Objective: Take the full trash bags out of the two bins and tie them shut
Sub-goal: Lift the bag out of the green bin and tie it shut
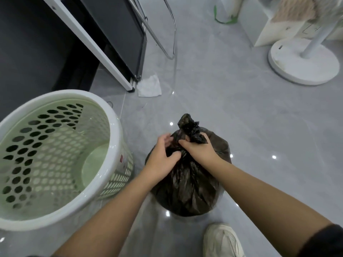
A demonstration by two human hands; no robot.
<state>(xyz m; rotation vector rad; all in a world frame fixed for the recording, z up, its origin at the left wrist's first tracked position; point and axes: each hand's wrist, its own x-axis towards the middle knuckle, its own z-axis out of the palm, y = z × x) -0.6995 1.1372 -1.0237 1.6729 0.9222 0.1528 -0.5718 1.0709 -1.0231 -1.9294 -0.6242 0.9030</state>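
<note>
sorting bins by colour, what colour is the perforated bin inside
Pale green inside, with a white rim: bin, head view.

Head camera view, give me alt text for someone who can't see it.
Two bare hands work at the gathered neck of a full black trash bag standing on a grey tile floor: the right hand grips the bunched top, the left hand presses beside it. An empty green perforated bin stands to the left.

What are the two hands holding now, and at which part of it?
Both hold the black trash bag at its gathered neck: the right hand grips the twisted top, the left hand presses the neck beside it.
</note>
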